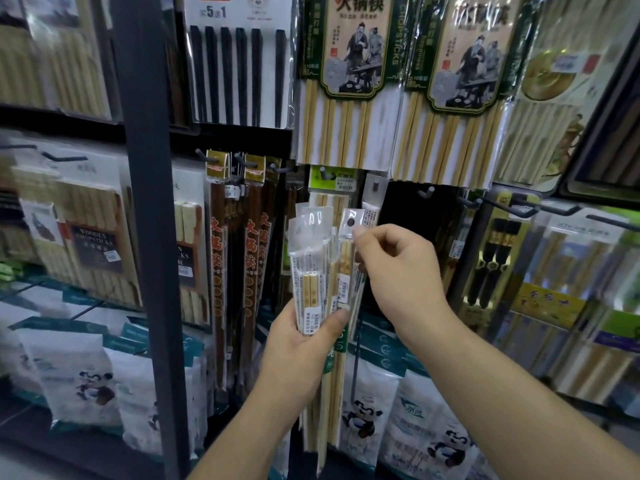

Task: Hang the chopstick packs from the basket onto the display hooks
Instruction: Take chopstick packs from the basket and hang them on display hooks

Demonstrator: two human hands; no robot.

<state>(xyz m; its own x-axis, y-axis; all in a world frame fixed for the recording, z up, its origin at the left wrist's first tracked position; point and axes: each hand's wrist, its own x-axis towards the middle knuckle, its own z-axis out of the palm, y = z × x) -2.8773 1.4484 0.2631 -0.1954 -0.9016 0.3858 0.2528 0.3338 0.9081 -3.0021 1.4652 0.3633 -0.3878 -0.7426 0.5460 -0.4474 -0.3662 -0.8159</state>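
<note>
Right grip (398, 268) pinches the clear header of one chopstick pack (346, 265), the punched hole showing above my fingertips. Left grip (298, 348) is wrapped round the remaining bundle of packs (306, 285), below the display hooks (428, 193). I judge hanging is under way; next, that hole must meet a hook tip.

Both bare forearms reach up from the lower edge. The left hand (294, 351) curls around a bundle of chopstick packs (310, 271), thumb across the front. The right hand (398, 271), knuckles up, pinches the top of one pack (350, 221)
</note>
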